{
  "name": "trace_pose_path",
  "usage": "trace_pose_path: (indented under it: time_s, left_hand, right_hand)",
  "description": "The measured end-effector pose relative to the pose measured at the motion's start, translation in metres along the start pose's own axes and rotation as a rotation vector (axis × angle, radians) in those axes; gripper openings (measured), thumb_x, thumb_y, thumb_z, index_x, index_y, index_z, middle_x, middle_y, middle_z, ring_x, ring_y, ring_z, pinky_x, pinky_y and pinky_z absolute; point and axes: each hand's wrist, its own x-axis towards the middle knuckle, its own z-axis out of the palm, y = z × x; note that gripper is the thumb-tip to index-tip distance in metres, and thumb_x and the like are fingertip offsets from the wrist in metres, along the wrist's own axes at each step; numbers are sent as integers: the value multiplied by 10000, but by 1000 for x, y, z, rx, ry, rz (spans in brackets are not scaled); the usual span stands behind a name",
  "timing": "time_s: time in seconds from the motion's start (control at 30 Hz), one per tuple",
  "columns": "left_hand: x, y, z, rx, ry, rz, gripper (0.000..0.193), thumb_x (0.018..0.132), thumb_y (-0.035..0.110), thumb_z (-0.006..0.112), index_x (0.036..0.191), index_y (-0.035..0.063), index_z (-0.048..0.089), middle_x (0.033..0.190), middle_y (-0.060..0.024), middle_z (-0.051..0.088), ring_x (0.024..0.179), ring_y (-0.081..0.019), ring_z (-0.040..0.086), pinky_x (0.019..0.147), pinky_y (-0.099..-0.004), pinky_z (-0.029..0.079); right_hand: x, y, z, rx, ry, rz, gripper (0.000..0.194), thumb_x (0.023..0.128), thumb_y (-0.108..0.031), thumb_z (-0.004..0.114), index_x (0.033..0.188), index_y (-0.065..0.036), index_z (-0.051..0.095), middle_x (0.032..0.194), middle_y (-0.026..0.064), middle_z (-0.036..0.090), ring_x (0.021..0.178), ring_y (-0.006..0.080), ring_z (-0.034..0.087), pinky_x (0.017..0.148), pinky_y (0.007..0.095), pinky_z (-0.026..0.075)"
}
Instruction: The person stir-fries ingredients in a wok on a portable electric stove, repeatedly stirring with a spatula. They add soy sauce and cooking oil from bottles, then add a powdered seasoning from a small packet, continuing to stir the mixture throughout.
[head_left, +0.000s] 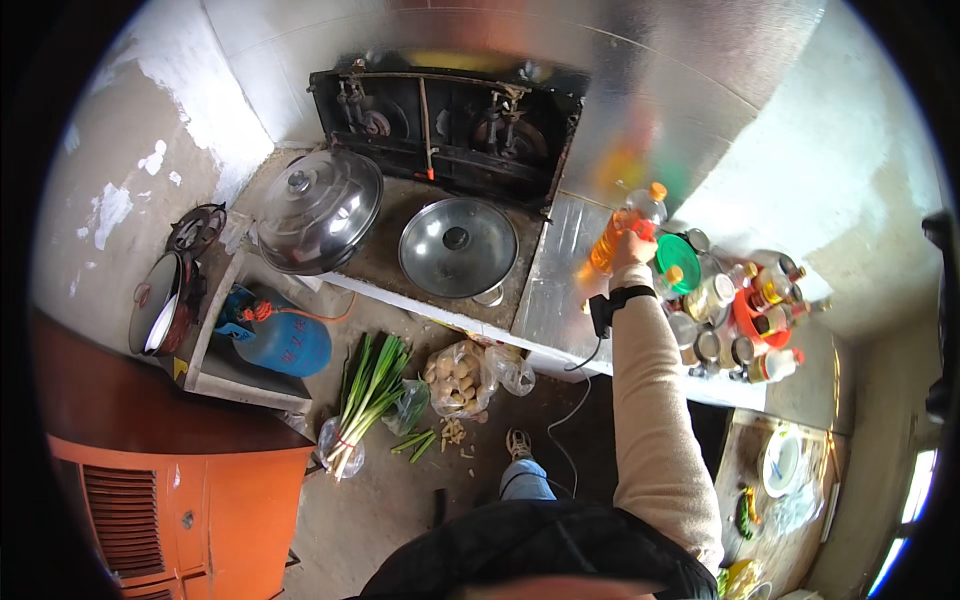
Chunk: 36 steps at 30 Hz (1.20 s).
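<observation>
My right hand (636, 247) reaches out over the metal-covered counter, its fingers around a large clear plastic bottle (609, 238) of orange-yellow liquid with an orange cap. The bottle appears to be standing on the counter. A black device (602, 311) with a cable is strapped to my right wrist. Beside the hand is a green round lid (678, 263), close to several seasoning jars (709, 297). My left hand is out of view. Before me a lidded pan (459, 259) sits on the ledge, left of the bottle, and farther left stands a larger pot with a domed lid (319, 206).
A gas stove (450, 135) is tipped up against the wall. Bottles fill a red basket (745, 316) at right. On the floor are green onions (373, 401), a bag of potatoes (459, 379) and a trailing cable (562, 427). A blue gas cylinder (289, 337) stands left.
</observation>
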Motion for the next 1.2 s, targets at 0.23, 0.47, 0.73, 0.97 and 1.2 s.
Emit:
trace_pose_path:
  time_s: [0.23, 0.47, 0.73, 0.97, 1.2]
  left_hand:
    - [-61, -7, 3, -6, 8, -86, 259, 903, 202, 571, 1093, 28, 599, 891, -76, 605, 752, -186, 559, 653, -332, 478]
    - [-73, -90, -39, -128, 71, -54, 188, 904, 164, 551, 1017, 36, 629, 760, -54, 599, 617, -173, 539, 545, -327, 476]
    - [-63, -61, -115, -270, 91, 569, 172, 934, 103, 625, 1074, 27, 690, 1021, -69, 681, 913, -129, 605, 825, -269, 499]
    - [-151, -29, -296, -399, 284, 982, 277, 787, -58, 721, 1046, 35, 691, 966, -87, 661, 757, -167, 608, 700, -278, 506]
    - [-157, -96, -446, -379, 261, 1079, 448, 787, 59, 774, 1213, 61, 635, 1143, -134, 639, 947, -261, 640, 769, -364, 526]
  right_hand:
    - [15, -4, 19, 253, -42, -13, 178, 792, -80, 621, 966, -50, 640, 887, 54, 667, 790, 188, 619, 779, 318, 489]
    - [-106, -95, -24, 360, -563, -19, 252, 938, -243, 585, 1029, -20, 661, 946, 39, 644, 861, 148, 586, 785, 284, 457]
    - [-381, -171, -138, 256, -1402, -90, 207, 943, -227, 670, 1041, -46, 688, 934, -26, 664, 869, 81, 560, 829, 251, 416]
    - [-698, -173, -221, 100, -2306, 130, 301, 920, -263, 678, 1027, 17, 650, 951, 4, 643, 935, 100, 550, 842, 260, 424]
    - [-1009, -157, -337, 9, -3037, 106, 248, 910, -245, 722, 980, -15, 659, 809, -54, 552, 758, 40, 480, 686, 204, 396]
